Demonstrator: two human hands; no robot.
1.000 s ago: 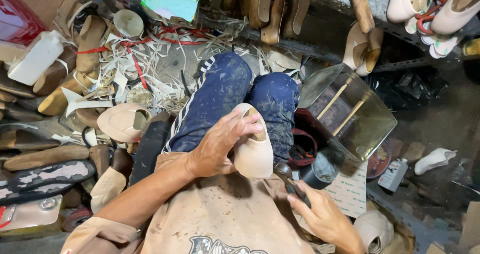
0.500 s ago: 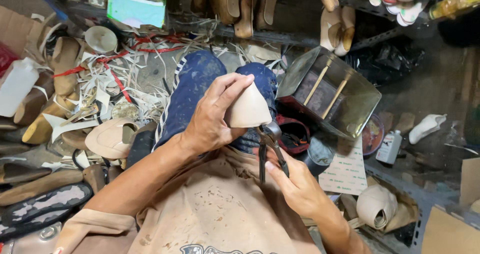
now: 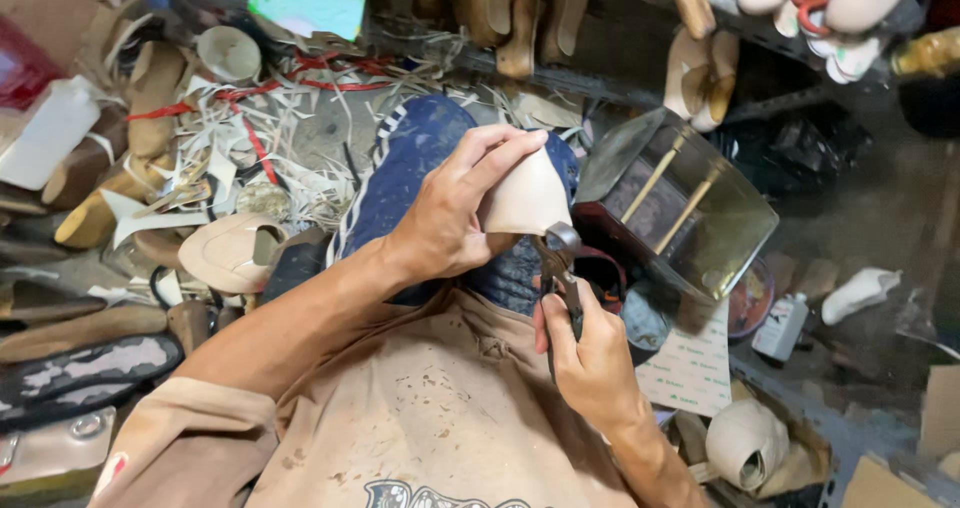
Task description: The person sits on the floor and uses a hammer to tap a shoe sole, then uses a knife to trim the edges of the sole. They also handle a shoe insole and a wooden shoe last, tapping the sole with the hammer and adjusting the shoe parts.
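Over lap: left hand (image 3: 450, 218) grips beige shoe (image 3: 525, 200); right hand (image 3: 590, 358) grips pincers (image 3: 562, 268).

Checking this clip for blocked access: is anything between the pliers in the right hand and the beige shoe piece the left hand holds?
Nothing visible. The pliers in the right hand already meet the lower edge of the beige shoe piece, gripped by the left hand above the knees.
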